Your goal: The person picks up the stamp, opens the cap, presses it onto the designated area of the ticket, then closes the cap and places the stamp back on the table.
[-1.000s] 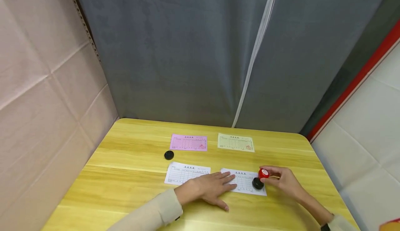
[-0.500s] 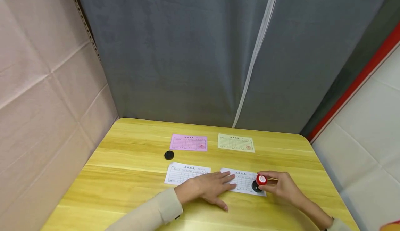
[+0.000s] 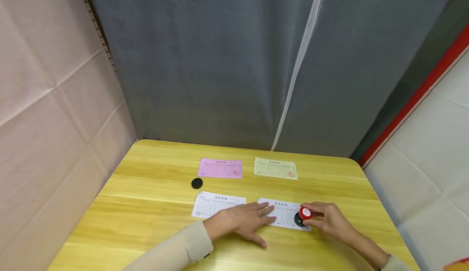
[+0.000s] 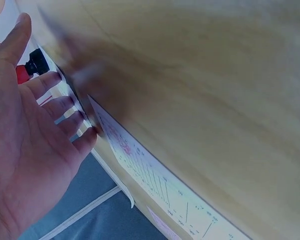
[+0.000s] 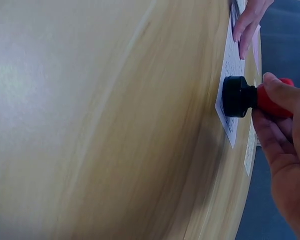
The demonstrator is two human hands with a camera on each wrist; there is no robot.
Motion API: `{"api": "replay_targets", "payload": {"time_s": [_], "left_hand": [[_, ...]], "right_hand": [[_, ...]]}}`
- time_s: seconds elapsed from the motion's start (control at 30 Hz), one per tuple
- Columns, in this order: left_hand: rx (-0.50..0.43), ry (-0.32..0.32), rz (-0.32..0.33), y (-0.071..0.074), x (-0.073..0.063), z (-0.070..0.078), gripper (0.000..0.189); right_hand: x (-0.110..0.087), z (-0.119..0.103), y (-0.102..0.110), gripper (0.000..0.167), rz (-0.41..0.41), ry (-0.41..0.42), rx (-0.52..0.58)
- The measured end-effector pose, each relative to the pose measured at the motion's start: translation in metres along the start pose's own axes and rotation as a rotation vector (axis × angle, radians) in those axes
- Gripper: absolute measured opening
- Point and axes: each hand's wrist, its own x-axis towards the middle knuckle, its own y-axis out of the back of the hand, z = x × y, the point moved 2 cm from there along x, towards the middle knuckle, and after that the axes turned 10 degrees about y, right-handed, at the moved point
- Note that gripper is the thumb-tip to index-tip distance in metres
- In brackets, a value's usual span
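Stamp, red-knobbed and round-based, has shifted slightly down flat white paper.

left grip: fingers apart | red-black stamp: beyond forefinger | printed form: on table

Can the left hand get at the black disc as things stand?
Probably yes: the left hand grips nothing, and only the flat left white form seems to lie between it and the black disc.

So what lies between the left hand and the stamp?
Only a printed stretch of the right white slip lies between the left hand and the stamp, with nothing on it; the head view shows this.
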Motion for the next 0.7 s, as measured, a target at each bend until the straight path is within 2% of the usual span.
{"api": "replay_targets", "payload": {"time_s": [0.5, 0.7], "left_hand": [[0.005, -0.003, -0.005, -0.0019, 0.0012, -0.0014, 0.089], [0.011, -0.003, -0.005, -0.0023, 0.0016, -0.0013, 0.09]], "right_hand": [[-0.0002, -0.0039, -0.0038, 0.041, 0.012, 0.051, -0.11], [-0.001, -0.004, -0.0042, 0.043, 0.018, 0.041, -0.146]]}}
